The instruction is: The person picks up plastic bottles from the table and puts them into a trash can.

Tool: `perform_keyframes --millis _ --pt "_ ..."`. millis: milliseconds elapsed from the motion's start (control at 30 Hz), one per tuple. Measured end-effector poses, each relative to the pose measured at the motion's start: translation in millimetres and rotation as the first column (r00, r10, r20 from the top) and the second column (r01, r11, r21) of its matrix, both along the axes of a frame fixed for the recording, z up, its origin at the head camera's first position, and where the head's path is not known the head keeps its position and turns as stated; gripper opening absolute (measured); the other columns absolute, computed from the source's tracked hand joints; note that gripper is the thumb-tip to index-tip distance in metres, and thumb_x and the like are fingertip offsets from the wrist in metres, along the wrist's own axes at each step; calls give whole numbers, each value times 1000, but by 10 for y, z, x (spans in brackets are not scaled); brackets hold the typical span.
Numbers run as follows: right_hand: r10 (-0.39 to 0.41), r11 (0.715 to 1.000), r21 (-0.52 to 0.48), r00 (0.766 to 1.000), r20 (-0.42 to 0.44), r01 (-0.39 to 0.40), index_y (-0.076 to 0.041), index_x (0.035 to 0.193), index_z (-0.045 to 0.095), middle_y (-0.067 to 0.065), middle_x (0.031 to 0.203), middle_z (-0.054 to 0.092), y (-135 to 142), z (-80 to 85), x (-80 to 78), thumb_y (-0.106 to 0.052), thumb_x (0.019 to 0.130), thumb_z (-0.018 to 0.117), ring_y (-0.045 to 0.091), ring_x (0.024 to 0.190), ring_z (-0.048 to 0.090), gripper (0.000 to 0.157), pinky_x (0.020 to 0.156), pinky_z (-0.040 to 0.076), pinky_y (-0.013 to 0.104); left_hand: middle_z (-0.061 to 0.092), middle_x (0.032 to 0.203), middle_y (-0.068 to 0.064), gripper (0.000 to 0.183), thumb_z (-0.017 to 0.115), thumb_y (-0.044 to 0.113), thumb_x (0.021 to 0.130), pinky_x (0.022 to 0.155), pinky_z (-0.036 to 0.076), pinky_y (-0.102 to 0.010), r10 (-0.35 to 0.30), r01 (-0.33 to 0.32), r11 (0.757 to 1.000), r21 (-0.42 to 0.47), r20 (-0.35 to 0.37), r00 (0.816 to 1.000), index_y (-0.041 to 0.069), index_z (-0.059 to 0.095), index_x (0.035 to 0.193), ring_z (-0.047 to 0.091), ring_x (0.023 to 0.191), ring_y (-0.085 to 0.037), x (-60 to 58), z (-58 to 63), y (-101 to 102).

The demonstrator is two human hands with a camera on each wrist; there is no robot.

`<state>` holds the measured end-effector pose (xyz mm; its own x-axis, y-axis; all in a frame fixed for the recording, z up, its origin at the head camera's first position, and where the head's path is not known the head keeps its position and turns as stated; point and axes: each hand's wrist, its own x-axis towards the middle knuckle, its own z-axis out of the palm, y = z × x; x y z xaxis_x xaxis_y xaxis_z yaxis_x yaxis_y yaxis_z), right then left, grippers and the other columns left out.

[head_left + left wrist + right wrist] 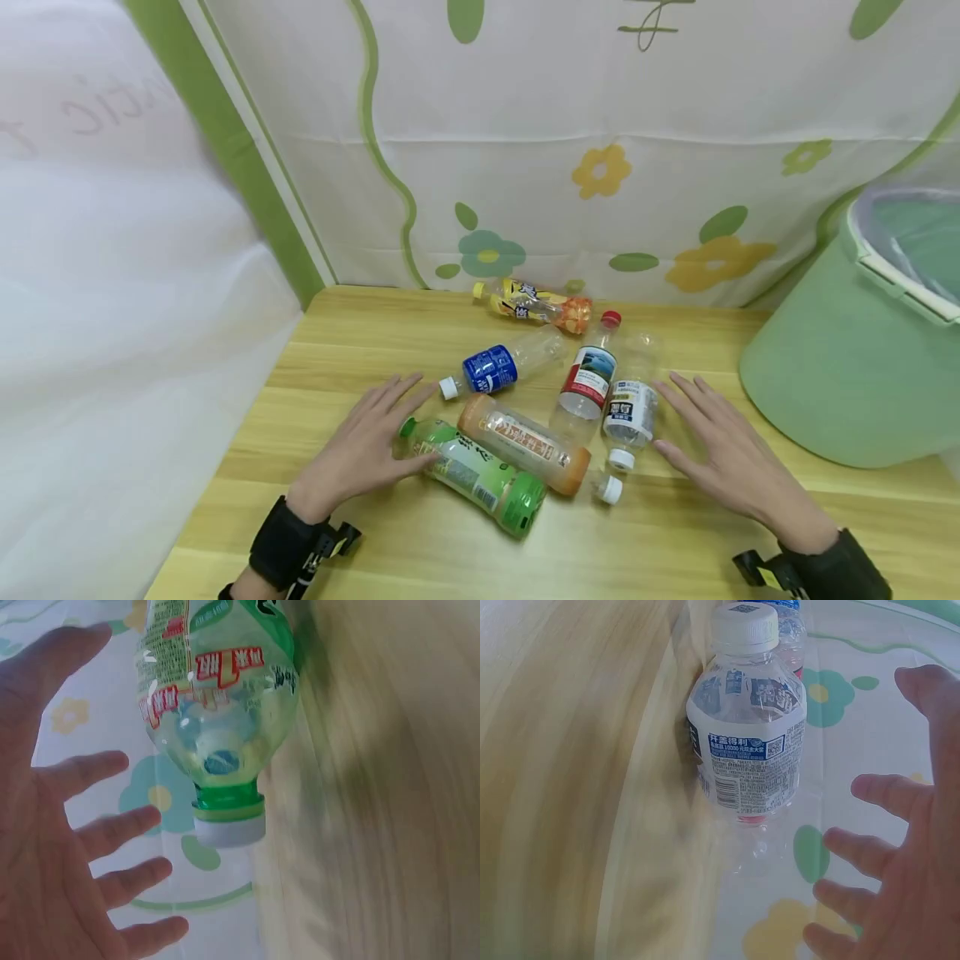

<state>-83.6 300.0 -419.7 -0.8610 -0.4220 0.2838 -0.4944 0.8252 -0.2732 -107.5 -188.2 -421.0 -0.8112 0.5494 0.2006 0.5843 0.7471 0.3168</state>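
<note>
Several plastic bottles lie on a wooden table. My left hand point(367, 450) hovers beside a green-labelled bottle point(480, 475), fingers spread and holding nothing; the left wrist view shows that bottle's neck apart from the fingers. To the right, my right hand point(723, 454) is spread next to a clear bottle with a white label point(630, 408), also with nothing in it. Between the hands lie an orange-ended bottle point(525, 442), a blue-labelled bottle point(491, 368) and a red-capped bottle point(589, 379). Farther back is a yellow and orange bottle point(536, 304).
A large green bin point(847, 358) with a clear liner stands at the right side of the table. A white cloth with flower prints point(525, 183) hangs behind the table's back edge, and more white cloth point(112, 333) covers the left side.
</note>
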Motion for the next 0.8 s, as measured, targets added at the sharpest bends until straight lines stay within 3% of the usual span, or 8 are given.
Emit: perform_keyframes --millis 167,333,533,800 --pt "4 1000 -12 1000 -4 -4 -21 162 32 15 163 28 21 -11 -4 -37 94 73 47 147 21 81 121 9 53 39 157 -10 96 82 61 77 111 31 -61 -67 67 997 30 5 998 17 46 154 35 142 -36 -3 -1 30" --pt "4 1000 -12 1000 6 -4 -22 162 31 15 163 28 15 -11 5 -36 95 73 46 147 21 81 121 9 53 45 151 -10 98 90 55 69 110 35 -59 -67 68 998 -4 65 996 17 51 150 39 138 -32 27 -26 -8" --pt "-10 1000 -26 1000 18 11 -24 162 30 17 162 30 34 -22 36 -35 93 74 47 146 22 83 119 12 57 47 149 -8 92 91 48 71 106 39 -60 -69 73 997 -36 115 991 15 52 148 44 135 -33 36 -89 -7" --pt "-26 999 -39 999 48 27 -23 162 32 16 162 29 36 -41 60 -35 94 74 48 146 23 81 113 20 67 59 134 -4 81 91 42 73 99 49 -52 -91 93 995 -34 58 994 13 57 140 56 122 -25 36 -149 48"
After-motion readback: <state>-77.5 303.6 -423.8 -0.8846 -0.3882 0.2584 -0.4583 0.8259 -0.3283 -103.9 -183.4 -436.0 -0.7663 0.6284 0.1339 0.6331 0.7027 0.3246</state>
